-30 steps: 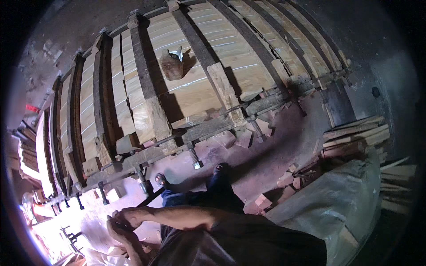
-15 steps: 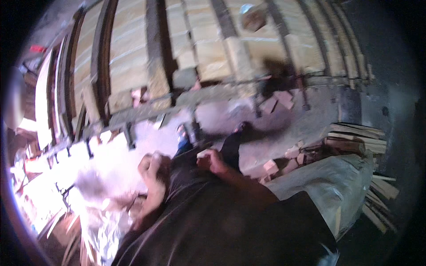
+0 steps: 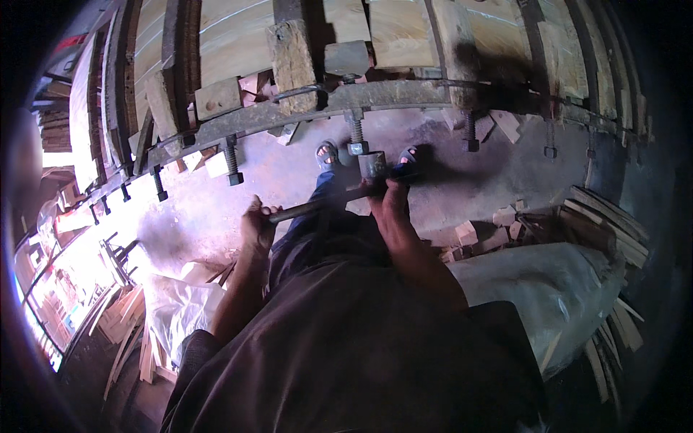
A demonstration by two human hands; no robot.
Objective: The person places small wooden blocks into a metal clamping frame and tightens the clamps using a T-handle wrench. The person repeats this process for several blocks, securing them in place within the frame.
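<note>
My left hand (image 3: 256,225) is closed round the left end of a socket wrench's long metal bar (image 3: 314,208). At the other end my right hand (image 3: 390,208) grips the wrench just below its socket (image 3: 372,164). The socket stands close under the hex head of a bolt (image 3: 356,136); whether it touches the head I cannot tell. That bolt hangs from a long metal rail (image 3: 404,94) along the near edge of a rack. Wooden panels (image 3: 238,36) lie in the rack between dark bars, with wood blocks (image 3: 292,65) at their ends.
More bolts (image 3: 232,162) stick out along the rail on both sides. White plastic sheeting (image 3: 520,289) covers a pile at the right, and another sheet (image 3: 180,310) lies at the left. Wood offcuts (image 3: 469,234) and thin strips (image 3: 610,224) are heaped nearby. My feet (image 3: 327,155) stand under the rail.
Both hands have moved forward, and the right hand farther to the right. The wrench now shows plainly between them, its socket near a bolt head. The rack sits higher in view.
</note>
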